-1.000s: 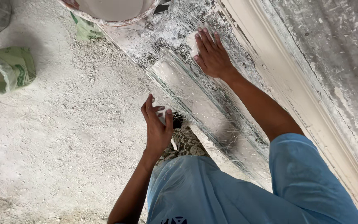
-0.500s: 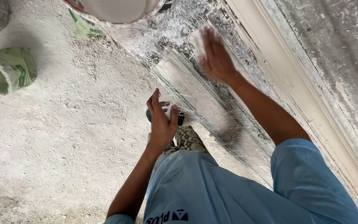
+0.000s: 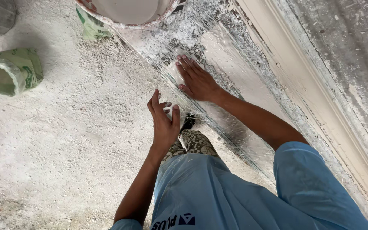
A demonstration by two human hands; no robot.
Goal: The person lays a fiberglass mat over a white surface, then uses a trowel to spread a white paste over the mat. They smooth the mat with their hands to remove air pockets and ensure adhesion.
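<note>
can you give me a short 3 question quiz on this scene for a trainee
1. True or false: the right hand lies flat, palm down, on the clear plastic sheet.
2. Which thing stands at the top edge of the view, above the hands?
A. a white bucket
B. a ladder
C. a broom
3. Fill in: the left hand is held over the dusty ______ beside the sheet's edge, fingers partly curled.

Key
1. True.
2. A.
3. Floor; the head view does not settle whether the left hand pinches the sheet.
</note>
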